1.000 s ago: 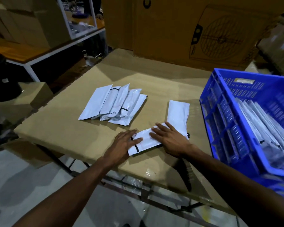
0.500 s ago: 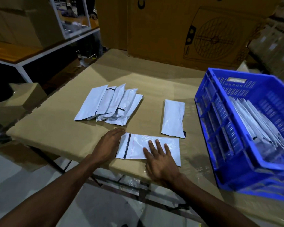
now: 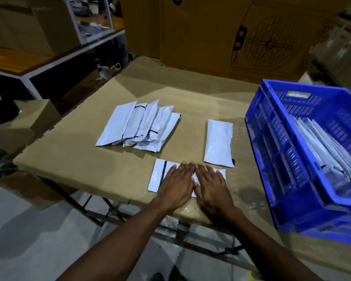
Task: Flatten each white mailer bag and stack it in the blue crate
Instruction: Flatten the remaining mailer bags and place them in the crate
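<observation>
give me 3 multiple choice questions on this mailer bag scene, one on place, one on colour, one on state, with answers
1. Where is the crate relative to the bag under the hands?
A. to its right
B. to its left
C. under the table

2. What colour is the crate?
A. red
B. blue
C. green

3. How do the hands lie on that bag?
A. both curled into fists
B. one lifting it by a corner
C. both flat, fingers straight, pressing it

Answers:
1. A, the crate stands at the table's right end, right of the bag.
2. B, its walls and rim are blue.
3. C, the left hand and right hand lie side by side, palms down on the bag.
</observation>
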### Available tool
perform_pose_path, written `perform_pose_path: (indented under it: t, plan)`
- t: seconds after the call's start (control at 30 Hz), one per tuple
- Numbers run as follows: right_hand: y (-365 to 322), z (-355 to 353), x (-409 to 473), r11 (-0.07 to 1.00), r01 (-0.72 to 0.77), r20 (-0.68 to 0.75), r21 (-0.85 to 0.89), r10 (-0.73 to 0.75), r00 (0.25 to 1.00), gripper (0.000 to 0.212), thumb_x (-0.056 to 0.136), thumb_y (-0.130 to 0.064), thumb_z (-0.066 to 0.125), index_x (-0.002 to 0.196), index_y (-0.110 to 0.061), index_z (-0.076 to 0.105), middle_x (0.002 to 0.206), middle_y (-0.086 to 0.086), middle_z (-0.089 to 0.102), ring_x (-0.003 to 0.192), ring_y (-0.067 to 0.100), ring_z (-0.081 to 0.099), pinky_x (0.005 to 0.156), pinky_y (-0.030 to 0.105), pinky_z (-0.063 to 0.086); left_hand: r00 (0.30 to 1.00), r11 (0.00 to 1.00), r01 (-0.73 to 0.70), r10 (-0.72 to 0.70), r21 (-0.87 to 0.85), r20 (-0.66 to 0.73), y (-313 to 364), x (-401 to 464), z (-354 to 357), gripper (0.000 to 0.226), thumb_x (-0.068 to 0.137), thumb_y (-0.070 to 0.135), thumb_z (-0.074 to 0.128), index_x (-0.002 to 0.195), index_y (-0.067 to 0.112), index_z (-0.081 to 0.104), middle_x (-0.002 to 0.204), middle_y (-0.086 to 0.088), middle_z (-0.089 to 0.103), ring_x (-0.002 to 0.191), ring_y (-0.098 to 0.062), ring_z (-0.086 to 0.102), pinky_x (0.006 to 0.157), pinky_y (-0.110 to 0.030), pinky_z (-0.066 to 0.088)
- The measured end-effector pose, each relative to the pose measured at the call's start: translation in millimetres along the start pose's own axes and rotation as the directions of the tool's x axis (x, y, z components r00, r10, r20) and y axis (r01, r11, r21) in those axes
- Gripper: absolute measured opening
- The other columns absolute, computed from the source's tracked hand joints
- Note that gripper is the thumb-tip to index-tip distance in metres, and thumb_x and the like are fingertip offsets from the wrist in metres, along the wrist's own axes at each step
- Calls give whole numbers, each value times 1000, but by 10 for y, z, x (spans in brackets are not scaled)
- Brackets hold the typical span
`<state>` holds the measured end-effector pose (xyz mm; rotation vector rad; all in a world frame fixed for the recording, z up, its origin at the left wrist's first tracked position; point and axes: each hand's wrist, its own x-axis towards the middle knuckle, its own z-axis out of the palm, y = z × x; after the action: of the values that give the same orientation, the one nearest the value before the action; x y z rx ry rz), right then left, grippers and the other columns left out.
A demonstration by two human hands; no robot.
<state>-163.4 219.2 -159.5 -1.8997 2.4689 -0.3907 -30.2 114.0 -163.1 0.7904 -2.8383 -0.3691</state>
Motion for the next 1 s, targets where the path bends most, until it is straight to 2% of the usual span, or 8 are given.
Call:
perform_pose_path:
  t: [0.17,0.33,0.5,0.6,0.7,0.8,0.87,1.0]
  plan:
    - [57,-27,-28,993,-79,97,-84,87,991,61,98,-55,16,155,-35,20,162,-7,21,150,22,14,120,50,12,993,986,32,-50,163,108,-164,-6,-25,75,94,50,-2,162,25,16,169,3,9,156,-21,5,125,-46,4]
    - [118,-45,-54,992,-96,141,-82,106,984,66,96,-63,9,156,-35,6,165,-3,8,152,22,2,122,47,5,981,980,80,-110,183,159,-337,-94,-154,73,94,52,1,162,27,5,169,7,-5,156,-20,-7,125,-43,0]
    - [158,-69,-56,994,-91,191,-62,102,976,68,97,-64,10,157,-33,1,166,-2,-1,152,20,-7,123,46,0,970,963,154,-190,223,153,-533,-235,-245,72,96,54,6,162,27,0,169,7,-11,156,-23,-8,125,-46,0]
    - [97,-117,-41,987,-76,200,-140,104,974,67,98,-54,17,156,-22,18,164,8,11,152,30,6,119,57,4,968,961,159,-197,224,157,-527,-246,-217,70,98,54,9,162,28,-2,169,6,-13,155,-23,-11,125,-47,-2]
    - [-148,-174,102,983,69,147,-168,-44,988,61,97,-40,26,144,-6,46,155,15,37,144,36,32,114,64,15,965,959,171,-210,226,160,-527,-225,-210,68,99,53,10,162,28,-2,169,7,-14,155,-23,-13,124,-47,-3]
    - [-380,-140,225,992,116,239,-44,-102,966,77,93,-55,1,154,-15,27,163,0,20,151,22,14,118,58,5,962,956,175,-217,235,168,-526,-219,-212,73,94,55,2,162,28,0,169,7,-13,155,-23,-13,124,-47,-2]
    - [-315,-40,196,994,101,234,-34,-90,968,80,92,-63,-7,156,-23,20,164,-7,11,152,20,8,119,56,7,962,956,170,-214,240,169,-523,-222,-213,79,90,57,-6,162,27,1,169,7,-12,155,-23,-12,124,-48,-1]
    - [68,-54,59,998,-3,222,-63,17,975,63,98,-63,10,156,-38,2,165,-7,0,152,19,-1,122,45,0,964,958,172,-211,232,159,-550,-220,-201,75,94,57,3,162,26,0,169,6,-12,155,-23,-11,124,-49,-1]
